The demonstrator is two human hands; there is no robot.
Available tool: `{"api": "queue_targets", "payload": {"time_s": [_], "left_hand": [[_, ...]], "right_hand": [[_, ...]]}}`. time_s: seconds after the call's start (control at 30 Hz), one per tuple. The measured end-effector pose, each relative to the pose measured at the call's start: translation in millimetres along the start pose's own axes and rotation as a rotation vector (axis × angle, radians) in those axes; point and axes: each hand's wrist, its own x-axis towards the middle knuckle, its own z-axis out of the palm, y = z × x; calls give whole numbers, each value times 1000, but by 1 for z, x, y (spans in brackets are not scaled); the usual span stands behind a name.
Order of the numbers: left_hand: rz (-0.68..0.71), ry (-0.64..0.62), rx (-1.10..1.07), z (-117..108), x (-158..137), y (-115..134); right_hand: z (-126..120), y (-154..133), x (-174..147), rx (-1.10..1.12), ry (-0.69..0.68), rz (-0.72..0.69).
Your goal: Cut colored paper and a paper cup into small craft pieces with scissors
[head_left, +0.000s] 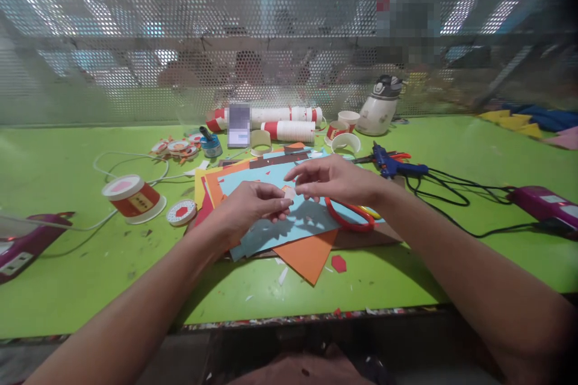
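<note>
My left hand [262, 200] pinches a small pale paper piece [289, 192] between thumb and fingertips, above the light blue sheet [244, 177]. Close by on the right hovers my right hand [332, 177], its fingers loosely bent and apart, with nothing visible in them. Beneath my right wrist lie scissors with red handles [352, 227], their blades partly covered. Under the blue sheet is a stack of coloured sheets, with an orange sheet [311, 258] sticking out toward me. A red paper hexagon [338, 263] rests on the table in front of it.
On the green table [135, 277], a red-and-white paper tub [134, 198] and a round lid [181, 212] stand left. A blue glue gun [397, 163] with its cord lies right, near a purple power strip [546, 207]. Stacked paper cups [289, 131], a phone [239, 126] and a bottle [379, 108] are behind.
</note>
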Motion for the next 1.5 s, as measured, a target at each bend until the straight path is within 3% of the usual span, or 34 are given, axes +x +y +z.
{"api": "queue_targets", "payload": {"time_s": [0.13,0.33,0.57,0.77,0.9,1.1,1.5], "left_hand": [[-11,-79,-38,0,-1,1],[-29,-215,-153,-4,-2,-1],[-19,-268,-258,-6,-2,1],[-12,-262,-289,-4,-2,2],[13,-241,-200,-3,-4,2],[137,-185,-5,1,-10,4],[304,-73,40,7,-13,8]], "right_hand": [[2,0,-2,-16,-82,-32],[4,-1,-3,35,-74,-44],[1,3,-2,168,-46,-49],[-4,11,-2,268,-37,-47],[-6,14,-3,332,-51,-29],[-5,11,-4,421,-100,-16],[1,0,-8,448,-18,-60]]}}
